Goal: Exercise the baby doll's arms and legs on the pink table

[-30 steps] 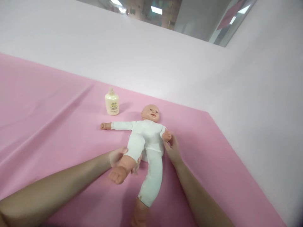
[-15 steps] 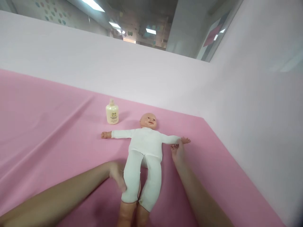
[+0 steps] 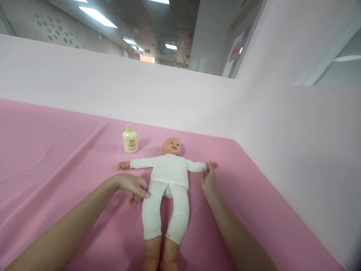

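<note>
A baby doll (image 3: 169, 177) in a white suit lies on its back on the pink cloth (image 3: 56, 158), arms spread, legs straight toward me. My left hand (image 3: 132, 186) rests beside the doll's hip, fingertips touching the upper leg, fingers loosely curled and holding nothing. My right hand (image 3: 208, 180) sits at the doll's outstretched wrist, fingers pinched together against it. A small cream bottle (image 3: 130, 140) stands upright behind the doll's other arm.
White partition walls (image 3: 282, 131) close the pink surface at the back and on the right, meeting in a corner behind the doll. The cloth has a long crease on the left.
The doll's raised leg was laid down and both legs now lie straight. Its arm on my right was stretched out. My left hand moved from the leg up to the hip.
</note>
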A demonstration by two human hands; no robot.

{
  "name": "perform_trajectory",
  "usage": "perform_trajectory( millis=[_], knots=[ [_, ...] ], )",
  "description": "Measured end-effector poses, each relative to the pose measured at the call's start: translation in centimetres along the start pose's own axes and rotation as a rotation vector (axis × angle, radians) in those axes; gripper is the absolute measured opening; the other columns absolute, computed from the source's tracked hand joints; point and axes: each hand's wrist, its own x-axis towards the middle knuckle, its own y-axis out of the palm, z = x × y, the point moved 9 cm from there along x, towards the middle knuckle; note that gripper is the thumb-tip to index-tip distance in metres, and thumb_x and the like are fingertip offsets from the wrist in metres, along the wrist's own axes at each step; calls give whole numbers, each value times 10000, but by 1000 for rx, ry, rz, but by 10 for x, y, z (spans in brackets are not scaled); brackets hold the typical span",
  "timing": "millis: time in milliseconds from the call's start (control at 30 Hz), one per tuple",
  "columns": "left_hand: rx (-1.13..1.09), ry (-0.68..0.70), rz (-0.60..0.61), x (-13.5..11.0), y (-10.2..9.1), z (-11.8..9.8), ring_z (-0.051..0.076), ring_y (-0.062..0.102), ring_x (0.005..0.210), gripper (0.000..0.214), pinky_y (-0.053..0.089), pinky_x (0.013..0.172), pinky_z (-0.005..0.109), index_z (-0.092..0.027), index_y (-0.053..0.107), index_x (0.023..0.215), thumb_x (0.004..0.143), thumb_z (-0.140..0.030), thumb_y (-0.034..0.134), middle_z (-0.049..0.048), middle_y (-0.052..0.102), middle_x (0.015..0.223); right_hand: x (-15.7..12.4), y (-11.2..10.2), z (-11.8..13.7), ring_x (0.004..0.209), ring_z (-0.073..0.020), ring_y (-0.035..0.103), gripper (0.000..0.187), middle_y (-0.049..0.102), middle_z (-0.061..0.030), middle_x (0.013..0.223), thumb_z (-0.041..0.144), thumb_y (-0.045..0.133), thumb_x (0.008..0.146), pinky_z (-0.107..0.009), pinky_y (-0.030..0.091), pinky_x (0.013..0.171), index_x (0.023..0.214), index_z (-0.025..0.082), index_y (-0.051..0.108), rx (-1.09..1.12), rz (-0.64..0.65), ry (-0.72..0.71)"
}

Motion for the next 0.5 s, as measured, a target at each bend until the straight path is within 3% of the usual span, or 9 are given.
perform_trajectory(
  millis=[100, 167, 233, 333, 433, 500],
  knots=[
    [179, -23, -232, -2, -41, -37, 181, 615, 523, 561, 531, 585, 291, -245, 733, 731, 1029, -716, 796, 5, 661, 581, -4, 3, -4, 642, -137, 473, 779, 620, 51, 910, 548, 861, 697, -281, 389, 550, 1413, 304, 675, 3, -12, 22],
    [268, -5, -358, 23, -61, -69, 174, 624, 608, 505, 494, 609, 279, -235, 742, 760, 983, -678, 839, 14, 705, 687, -7, 7, -6, 634, -122, 463, 840, 622, 65, 915, 515, 872, 665, -269, 375, 558, 1447, 294, 658, -7, 5, 28],
    [284, 47, -504, 66, -80, -103, 168, 624, 698, 510, 480, 660, 265, -224, 694, 779, 931, -669, 890, 10, 694, 738, -11, 10, -7, 631, -122, 457, 830, 614, 68, 894, 561, 875, 666, -266, 357, 554, 1415, 274, 663, -20, 14, 35],
    [111, 114, -610, 148, -95, -137, 179, 679, 796, 520, 528, 728, 274, -204, 708, 949, 881, -653, 961, 21, 744, 878, -14, 11, -8, 652, -145, 490, 736, 614, 41, 857, 752, 835, 716, -272, 342, 534, 1230, 248, 687, -48, 3, 53],
    [-1, 127, -624, 219, -95, -151, 187, 678, 719, 520, 512, 653, 295, -195, 666, 928, 909, -607, 983, 32, 715, 798, -12, 11, -5, 687, -171, 553, 722, 648, 11, 865, 895, 713, 831, -279, 374, 530, 1162, 255, 675, -95, 31, 31],
    [-72, 72, -600, 250, -88, -145, 185, 641, 613, 479, 484, 570, 303, -194, 641, 946, 983, -574, 929, 16, 670, 724, -9, 11, -4, 687, -180, 565, 668, 636, 15, 835, 888, 678, 890, -287, 402, 533, 1144, 270, 667, -120, 64, 4]
  ],
)
